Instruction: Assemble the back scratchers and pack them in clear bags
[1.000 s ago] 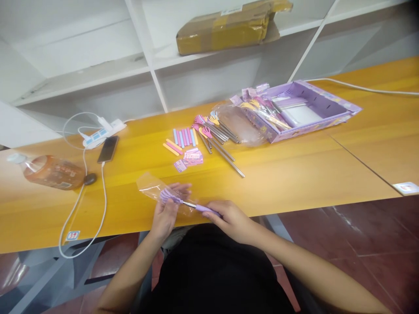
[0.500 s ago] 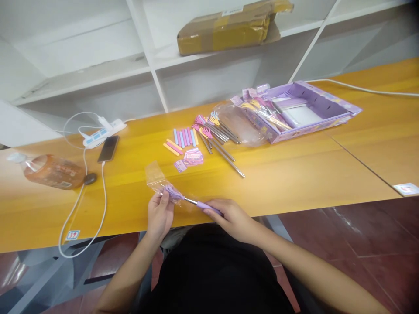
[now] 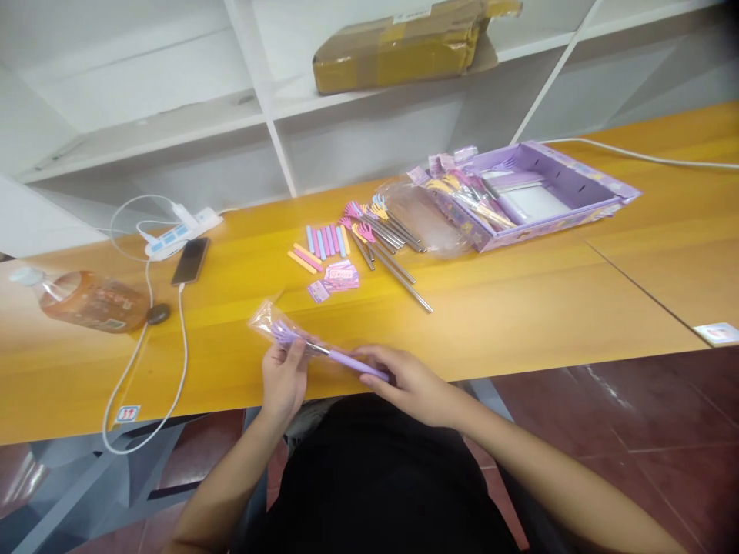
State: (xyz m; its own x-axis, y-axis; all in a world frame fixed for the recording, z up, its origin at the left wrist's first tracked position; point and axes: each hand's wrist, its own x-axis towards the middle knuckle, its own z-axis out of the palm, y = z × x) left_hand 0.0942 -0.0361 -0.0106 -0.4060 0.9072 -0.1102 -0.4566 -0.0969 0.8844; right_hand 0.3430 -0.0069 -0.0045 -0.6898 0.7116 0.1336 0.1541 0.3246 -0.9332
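Near the table's front edge I hold a purple back scratcher (image 3: 355, 363) with a claw-shaped head and a metal shaft. My left hand (image 3: 285, 378) pinches it just below the head, through a clear plastic bag (image 3: 264, 317) that covers the head and upper shaft. The fingers of my right hand (image 3: 404, 382) are closed around the purple handle's lower end. Beyond my hands lie several metal rods with coloured claw heads (image 3: 389, 235), a row of pastel handle tubes (image 3: 327, 241) and a small pile of printed cards (image 3: 340, 275).
A purple box (image 3: 577, 211) at the back right holds several bagged scratchers, with loose clear bags (image 3: 421, 219) beside it. To the left are a drink bottle (image 3: 92, 300), a phone (image 3: 191, 261), a power strip (image 3: 183, 233) and white cables. A cardboard box (image 3: 398, 54) sits on the shelf.
The back scratcher has slid further left into the bag, its head now past my left fingers. More of the purple handle shows between my hands.
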